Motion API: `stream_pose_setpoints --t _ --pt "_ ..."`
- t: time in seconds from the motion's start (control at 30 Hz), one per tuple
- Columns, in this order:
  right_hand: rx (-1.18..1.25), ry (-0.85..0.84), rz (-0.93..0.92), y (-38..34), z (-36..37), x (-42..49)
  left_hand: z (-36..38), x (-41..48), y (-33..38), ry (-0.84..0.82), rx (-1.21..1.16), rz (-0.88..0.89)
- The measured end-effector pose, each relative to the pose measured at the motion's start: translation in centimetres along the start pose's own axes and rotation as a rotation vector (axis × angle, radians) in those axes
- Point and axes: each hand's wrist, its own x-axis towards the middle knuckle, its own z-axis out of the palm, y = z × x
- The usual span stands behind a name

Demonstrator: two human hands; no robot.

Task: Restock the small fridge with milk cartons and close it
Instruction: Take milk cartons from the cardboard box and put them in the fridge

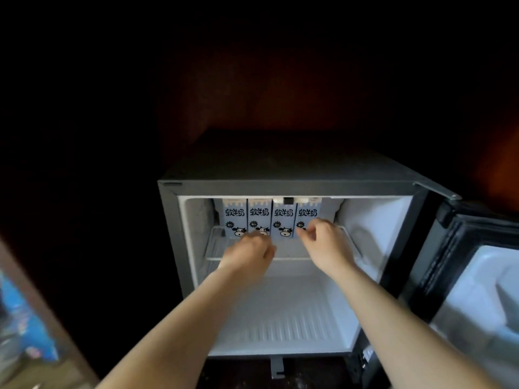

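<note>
The small grey fridge (280, 169) stands open in front of me. Several blue-and-white milk cartons (283, 217) with a cow picture stand upright side by side at the back of the wire shelf (286, 252). My left hand (248, 252) rests on the shelf, its curled fingers touching the base of the second carton from the left. My right hand (323, 241) has its fingertips pinched at the lower front of the rightmost carton (307, 213). Neither hand lifts a carton. The fridge door (477, 276) hangs wide open on the right.
The white lower compartment (280, 313) under the shelf holds nothing. A blurred wooden edge with blue packaging (25, 313) sits at the lower left. The surroundings are dark, with a reddish-brown wall behind the fridge.
</note>
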Motion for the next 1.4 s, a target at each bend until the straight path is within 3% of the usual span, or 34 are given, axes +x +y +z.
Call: stream_pose_setpoints --t 0.4,0.57,0.7,0.97,1.23,1.4 --pt "-0.258 -0.382 -0.379 -10.7 -5.0 -7.2 -9.2 -11.4 -2.9 -0.156 0.145 0.003" --pt "-0.284 -0.432 -0.583 -16.4 -5.7 -12.0 -13.0 -17.8 -5.8 -0.196 0.196 -0.066" --pt "-0.269 -0.566 -0.751 -21.1 -5.1 -17.0 -14.6 -24.6 -9.4 -0.237 0.236 -0.142" --pt "-0.263 -0.758 -0.962 -28.0 -0.4 -26.4 -12.7 -37.5 -14.5 -0.367 0.202 -0.398" --pt "-0.164 -1.151 -0.968 -29.1 8.4 -36.2 -4.3 -48.5 -17.7 -0.432 0.025 -0.760" --pt "0.022 -1.303 -0.823 -26.9 12.9 -40.3 1.8 -53.9 -19.5 -0.427 -0.090 -0.857"
